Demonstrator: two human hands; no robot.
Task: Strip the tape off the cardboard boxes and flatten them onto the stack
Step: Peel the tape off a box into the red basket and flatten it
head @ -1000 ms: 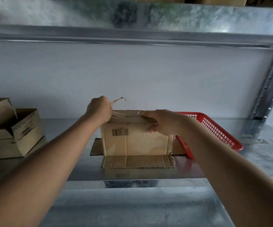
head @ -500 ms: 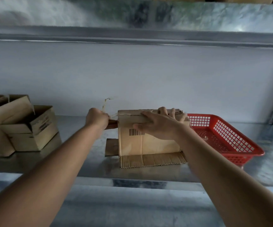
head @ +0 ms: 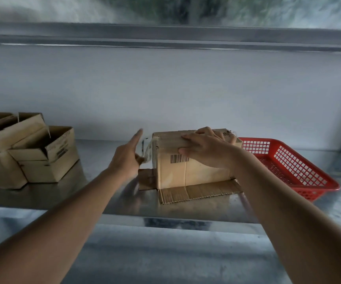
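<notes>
From the head camera, a cardboard box stands on a metal shelf, its bottom flaps splayed flat on the metal in front and to the left, a barcode printed on the near face. The right hand lies over the box's top near edge, fingers spread across the top and thumb down on the near face, pressing it in place rather than curling round anything. The left hand is just beside the box's left end, index finger pointing straight up and away; a strip of clear tape runs from the box's upper left corner down to the thumb side of this hand, and it seems pinched there, though motion blur makes the grip hard to read. To the right, just behind the box and touching or nearly touching its far corner, sits a red plastic basket with a lattice wall. Well apart on the left end of the shelf stand several open cardboard boxes, flaps raised, crowded against one another. A grey wall backs the shelf, and an upper shelf crosses overhead.
</notes>
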